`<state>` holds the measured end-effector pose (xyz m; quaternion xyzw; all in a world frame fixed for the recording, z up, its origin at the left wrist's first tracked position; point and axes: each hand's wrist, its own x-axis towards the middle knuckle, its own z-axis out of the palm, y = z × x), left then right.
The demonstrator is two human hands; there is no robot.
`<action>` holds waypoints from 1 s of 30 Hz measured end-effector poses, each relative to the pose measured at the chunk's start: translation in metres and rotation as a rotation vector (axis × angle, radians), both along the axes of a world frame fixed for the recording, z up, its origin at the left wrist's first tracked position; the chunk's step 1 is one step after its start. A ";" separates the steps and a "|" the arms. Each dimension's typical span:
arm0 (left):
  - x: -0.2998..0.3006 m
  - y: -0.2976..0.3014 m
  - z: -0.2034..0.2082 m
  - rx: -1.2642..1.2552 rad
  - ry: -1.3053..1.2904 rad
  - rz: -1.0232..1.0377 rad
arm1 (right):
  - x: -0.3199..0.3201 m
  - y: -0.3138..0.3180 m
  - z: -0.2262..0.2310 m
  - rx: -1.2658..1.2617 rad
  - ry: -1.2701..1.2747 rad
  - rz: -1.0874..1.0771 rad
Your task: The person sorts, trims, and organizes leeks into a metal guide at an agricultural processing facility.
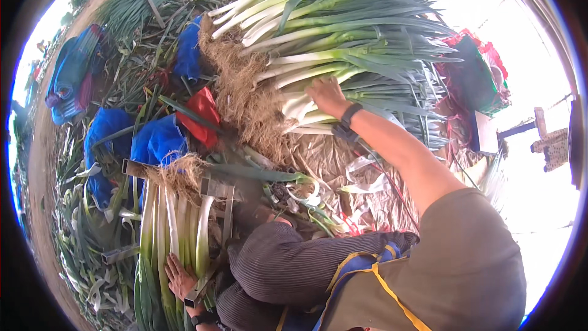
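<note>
My right hand [327, 95] reaches far out to a big pile of leeks [361, 30], its fingers curled round a leek stem at the near side of the pile. The pile's shaggy brown roots [245, 86] point left and its green leaves right. At the lower left, my left hand [179, 277] lies with its fingers stretched out on a smaller bunch of leeks [177, 224]. That bunch rests in a metal frame [216, 188], roots at the far end and leaves toward me. Both wrists wear dark bands.
Blue mesh bags [160, 140] and a red bag [201, 115] lie between the two heaps. Leaf scraps [92, 257] cover the ground at left. Another bunch of greens [131, 9] stands far left. A brown sheet [373, 208] spreads under the pile; green and red sacks [478, 76] sit at right.
</note>
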<state>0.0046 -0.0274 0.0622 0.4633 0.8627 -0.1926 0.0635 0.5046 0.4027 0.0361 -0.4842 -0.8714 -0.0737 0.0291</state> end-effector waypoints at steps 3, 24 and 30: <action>0.002 0.002 0.001 -0.018 -0.010 0.011 | 0.012 -0.041 0.015 0.006 0.096 0.145; 0.014 0.018 0.153 0.738 -0.577 -0.208 | -0.119 -0.176 0.297 -0.053 1.065 0.936; 0.158 0.093 0.224 0.779 -0.733 -0.535 | -0.168 -0.170 0.397 0.173 1.129 1.057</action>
